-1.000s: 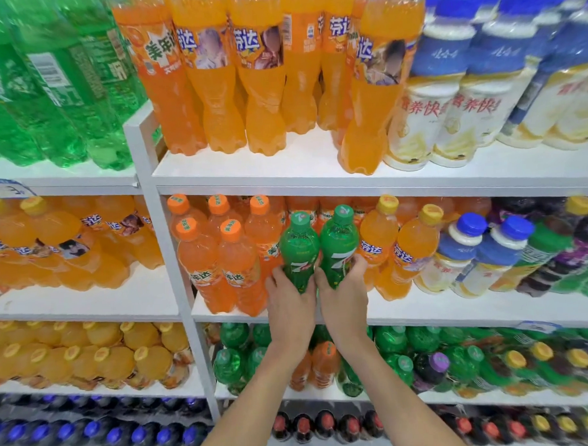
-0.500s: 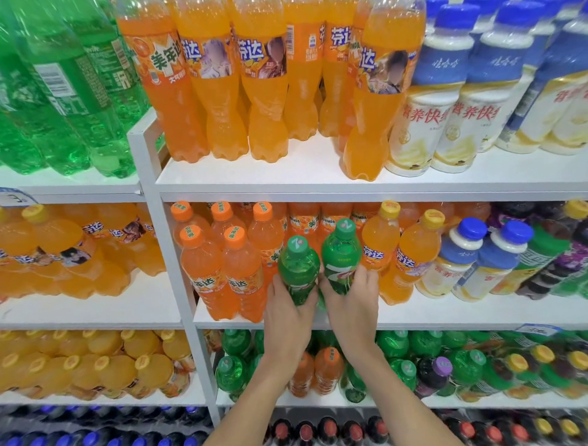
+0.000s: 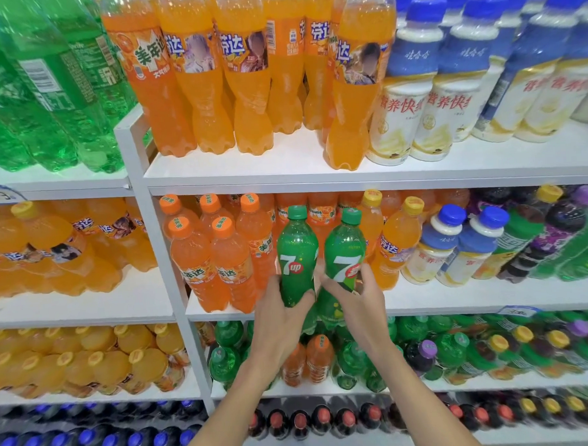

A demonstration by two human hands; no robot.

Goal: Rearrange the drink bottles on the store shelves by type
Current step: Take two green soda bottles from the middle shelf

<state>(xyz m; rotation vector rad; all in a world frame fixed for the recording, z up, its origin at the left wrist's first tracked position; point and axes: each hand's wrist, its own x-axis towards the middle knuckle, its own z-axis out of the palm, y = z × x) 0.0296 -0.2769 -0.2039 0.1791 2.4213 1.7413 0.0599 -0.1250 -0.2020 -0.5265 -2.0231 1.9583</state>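
Behind both hands, the bottles' lower halves are hidden. Left hand grips one glossy green 7up bottle; right hand clasps the other green bottle.

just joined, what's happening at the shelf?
A person is sorting drinks. Each hand holds a green 7up bottle in front of the middle shelf: the left hand grips the left 7up bottle, the right hand the right 7up bottle. Both bottles are among orange soda bottles, so they look misplaced. More green bottles sit one shelf below.
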